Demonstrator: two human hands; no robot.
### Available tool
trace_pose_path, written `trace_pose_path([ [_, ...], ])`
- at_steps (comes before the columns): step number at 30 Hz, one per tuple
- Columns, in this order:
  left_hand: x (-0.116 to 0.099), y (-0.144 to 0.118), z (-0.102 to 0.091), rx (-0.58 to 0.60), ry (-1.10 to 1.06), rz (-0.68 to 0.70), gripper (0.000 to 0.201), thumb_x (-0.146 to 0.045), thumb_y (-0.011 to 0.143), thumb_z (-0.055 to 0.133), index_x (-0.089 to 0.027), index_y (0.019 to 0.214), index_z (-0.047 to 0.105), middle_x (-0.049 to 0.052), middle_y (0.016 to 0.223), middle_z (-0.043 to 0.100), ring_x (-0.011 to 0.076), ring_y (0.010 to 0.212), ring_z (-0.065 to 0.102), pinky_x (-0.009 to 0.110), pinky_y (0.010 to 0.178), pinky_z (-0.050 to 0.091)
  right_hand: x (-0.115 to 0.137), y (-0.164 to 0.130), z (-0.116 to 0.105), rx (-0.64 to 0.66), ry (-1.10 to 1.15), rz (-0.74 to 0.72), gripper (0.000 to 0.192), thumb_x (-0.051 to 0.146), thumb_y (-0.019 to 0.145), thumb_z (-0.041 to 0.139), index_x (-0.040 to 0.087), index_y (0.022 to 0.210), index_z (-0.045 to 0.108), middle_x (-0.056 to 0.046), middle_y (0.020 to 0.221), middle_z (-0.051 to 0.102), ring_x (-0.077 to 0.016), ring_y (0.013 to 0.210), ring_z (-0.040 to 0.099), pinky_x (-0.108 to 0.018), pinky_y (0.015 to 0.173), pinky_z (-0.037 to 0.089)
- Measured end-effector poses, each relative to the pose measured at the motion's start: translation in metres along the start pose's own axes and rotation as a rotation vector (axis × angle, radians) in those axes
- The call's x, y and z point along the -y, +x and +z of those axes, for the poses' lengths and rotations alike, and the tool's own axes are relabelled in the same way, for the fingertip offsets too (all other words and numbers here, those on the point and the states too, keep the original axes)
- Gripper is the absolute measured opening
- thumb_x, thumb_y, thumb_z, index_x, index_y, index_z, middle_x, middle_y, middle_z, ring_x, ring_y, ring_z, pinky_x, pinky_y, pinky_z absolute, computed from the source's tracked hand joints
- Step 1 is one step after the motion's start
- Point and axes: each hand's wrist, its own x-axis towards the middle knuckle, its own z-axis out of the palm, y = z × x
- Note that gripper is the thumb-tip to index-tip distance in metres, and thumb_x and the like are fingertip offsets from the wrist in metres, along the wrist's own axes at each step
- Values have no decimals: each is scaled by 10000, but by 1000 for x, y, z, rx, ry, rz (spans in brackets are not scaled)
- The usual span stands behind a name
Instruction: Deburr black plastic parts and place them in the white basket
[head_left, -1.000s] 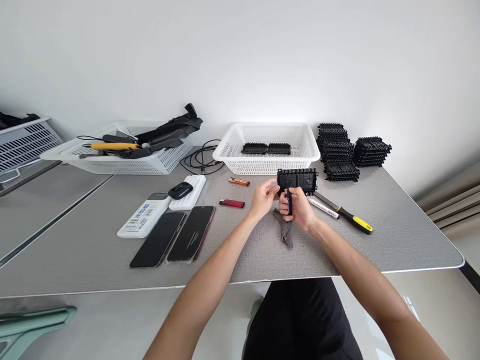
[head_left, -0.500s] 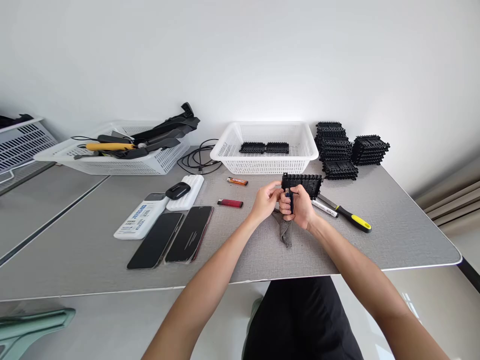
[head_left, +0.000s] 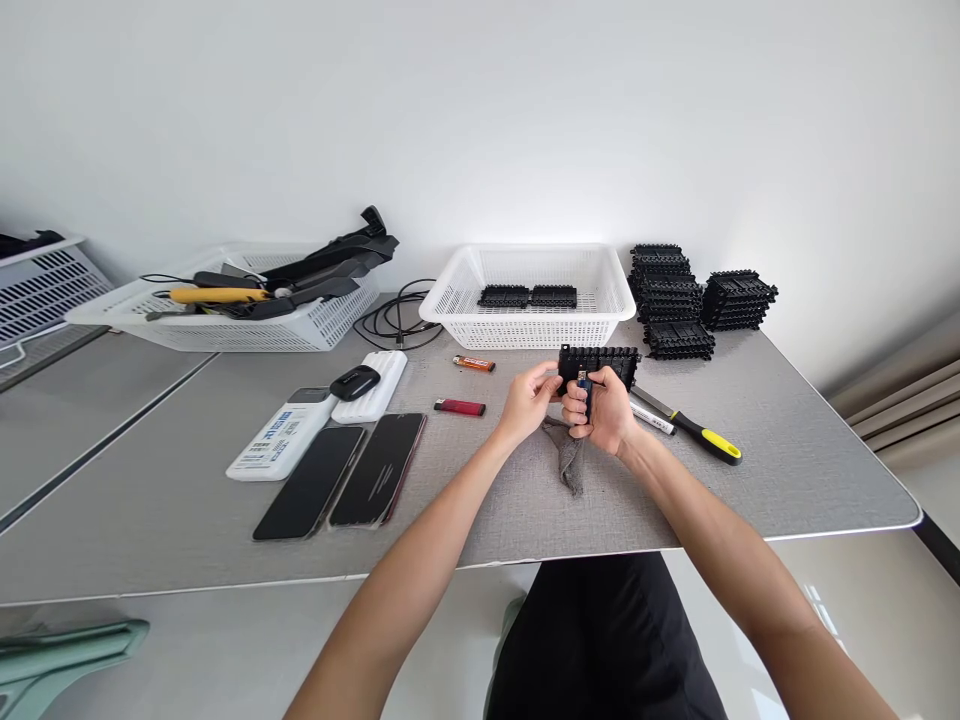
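Black part (head_left: pixel 600 362) shifted left vs. earlier, lighter (head_left: pixel 583 385) raised.

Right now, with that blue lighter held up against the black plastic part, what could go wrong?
1. The blue lighter in the right hand sits against the black plastic part; a flame could scorch it.
2. The left hand pinches the part close by and may get burned.
3. The grey cloth lies directly below.
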Motion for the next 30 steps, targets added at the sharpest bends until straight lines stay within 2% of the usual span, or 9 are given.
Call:
trace_pose_path([
  [6,-6,0,-4,-24,8,-4,455,-525,820,620,-154,1082,645,34,748,717,187,693,676,359,730,598,9,-3,-6,-15,9,-25,235,420,762,373,226,653,297,46,595,235,-109,487,181,-193,382,134],
  [15,-2,3,-9,-70,-87,-38,467,-531,769,678,-165,1053,622,20,734,692,197,705,682,397,747,607,24,-8,-13,-73,55,-65,245,427,763,368,232,652,269,46,601,221,-114,490,181,-203,384,149],
  [23,-3,5,-12,-83,-113,-29,466,-542,756,687,-174,1036,627,11,689,678,180,652,664,375,697,612,31,-12,-18,-130,49,-125,237,429,759,348,235,650,266,47,613,208,-119,495,181,-211,393,146],
  [30,-2,4,-10,-85,-87,-24,470,-537,765,680,-168,1052,631,8,690,678,177,652,664,370,700,609,27,-9,-16,-88,62,-92,235,419,754,375,233,655,272,45,596,229,-116,490,185,-208,390,140],
])
